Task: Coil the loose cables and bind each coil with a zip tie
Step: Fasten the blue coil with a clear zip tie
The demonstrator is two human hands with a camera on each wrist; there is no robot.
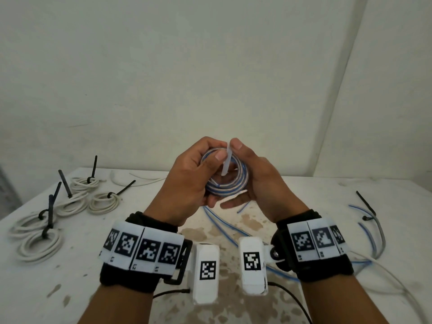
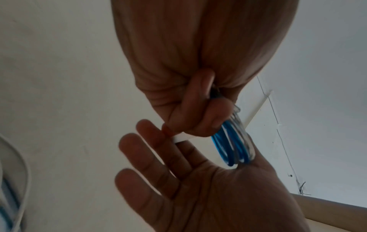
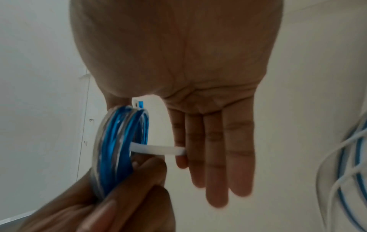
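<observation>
Both hands are raised above the desk point(image 1: 304, 300), close together, working on one small coil of blue-and-clear cable point(image 1: 225, 177). The left hand point(image 1: 187, 181) has its grip curled around the left side of the coil, thumb across the front of the rings and fingers wrapped behind; the left wrist view shows those fingers closed over the blue loops point(image 2: 232, 146). A white zip tie point(image 1: 227, 161) passes through the middle of the coil, standing nearly upright in the head view. The right hand point(image 1: 251, 176) pinches the upper part of the tie with its thumb at the top edge of the coil. Its other fingers are straight and together, lying under and beside the coil without wrapping it, as the right wrist view shows, where the tie point(image 3: 157, 149) runs from the blue rings point(image 3: 119, 144) across to the fingers point(image 3: 214, 157). So the right grip is narrow, thumb and forefinger on the tie only.

On the left of the desk lie five white cable coils point(image 1: 79, 197), each already bound with a black zip tie point(image 1: 65, 183) whose tail sticks up. Loose blue-striped cable point(image 1: 367, 232) trails over the right side of the desk, with one black tie point(image 1: 367, 204) lying among it. More blue cable runs on the stained desk below the hands.
</observation>
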